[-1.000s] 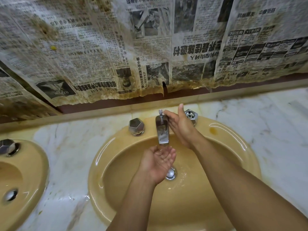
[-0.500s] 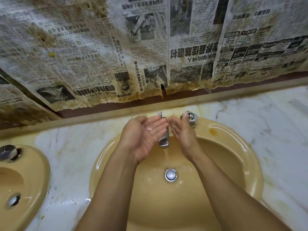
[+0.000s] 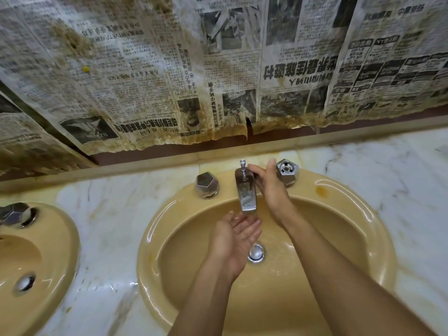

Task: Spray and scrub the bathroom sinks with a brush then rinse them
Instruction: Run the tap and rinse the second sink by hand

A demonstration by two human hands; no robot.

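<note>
A yellow-tan oval sink [image 3: 169,214] sits in a marble counter, with a chrome spout [image 3: 246,192] at its back and a chrome drain plug [image 3: 255,253] at the bottom. My left hand [image 3: 236,236] is cupped, palm up, just under the spout's mouth. My right hand [image 3: 269,187] lies with straight fingers against the spout's right side, between the spout and the right faceted knob [image 3: 287,172]. The left knob [image 3: 206,185] stands free. No brush or spray bottle is in view.
A second sink [image 3: 55,251] of the same colour lies at the left edge, with its own knob [image 3: 15,214] and drain. White marble counter [image 3: 400,180] runs around both. Stained newspaper [image 3: 218,69] covers the wall above the back ledge.
My left hand has dropped from beside the spout, where it faced my right hand, to under its mouth, palm up. My right hand has stayed by the spout.
</note>
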